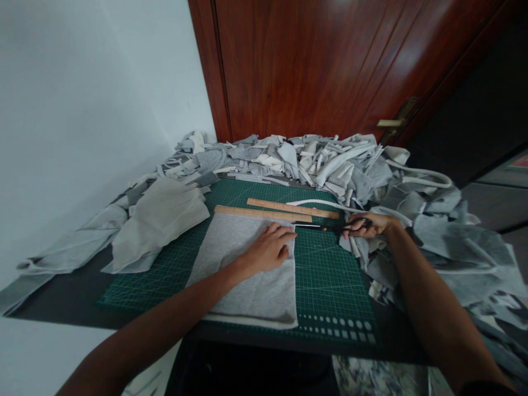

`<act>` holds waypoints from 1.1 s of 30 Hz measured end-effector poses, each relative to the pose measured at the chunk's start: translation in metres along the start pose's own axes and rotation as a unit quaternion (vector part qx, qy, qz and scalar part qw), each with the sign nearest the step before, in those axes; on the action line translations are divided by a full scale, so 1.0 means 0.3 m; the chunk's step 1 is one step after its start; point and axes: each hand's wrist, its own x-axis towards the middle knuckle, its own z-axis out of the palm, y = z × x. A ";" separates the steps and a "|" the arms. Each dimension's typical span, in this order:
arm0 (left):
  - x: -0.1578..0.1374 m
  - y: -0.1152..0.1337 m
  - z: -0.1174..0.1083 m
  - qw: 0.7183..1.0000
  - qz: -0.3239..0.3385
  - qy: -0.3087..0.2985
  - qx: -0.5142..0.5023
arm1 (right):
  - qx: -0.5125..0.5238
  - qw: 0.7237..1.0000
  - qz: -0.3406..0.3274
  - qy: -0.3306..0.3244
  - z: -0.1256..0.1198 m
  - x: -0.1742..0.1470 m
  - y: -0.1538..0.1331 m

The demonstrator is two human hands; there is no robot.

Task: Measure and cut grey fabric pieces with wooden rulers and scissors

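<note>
A person w/ bare forearms works over a green cutting mat on a dark surface, seen from the head cam. Center: a piece of lt. gray fabric lies mostly flat on the mat, its near edge close to the mat's near edge. The L hand is palm down on the fabric's upper R part, open w/ fingers a bit spread, grasping nothing, fingertips nr. the R edge. The R hand is closed around the handles of black scissors, blades pointing L, tips at the fabric's far R corner; can't tell if the blades are apart or if they touch the cloth.

Along the fabric's far edge lies a wooden ruler; a 2nd ruler sits just behind, offset to the R. Nr. it, a thin white strip runs R twd. the scissors hand. Gridlines cover the mat, w/ rows of pale printed shapes nr. its lower R corner.

Gray & off-white scraps are heaped along the far side, w/ more cloth piled at R, beside & beyond the R forearm. At L, a stack of cream & gray pieces overlaps the mat. Bkgd.: reddish-brown wood door w/ a brass-toned handle; pale wall at L.
</note>
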 end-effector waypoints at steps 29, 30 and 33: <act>0.004 0.005 0.004 1.000 -0.006 0.007 -0.004 | -0.021 0.990 -0.055 -0.131 -0.006 0.046 -0.002; 0.004 0.004 0.004 1.000 -0.005 0.008 -0.003 | -0.022 0.988 -0.062 -0.139 -0.008 0.049 0.000; 0.003 0.003 0.004 1.000 -0.003 0.010 -0.006 | -0.022 0.985 -0.068 -0.154 -0.018 0.057 0.008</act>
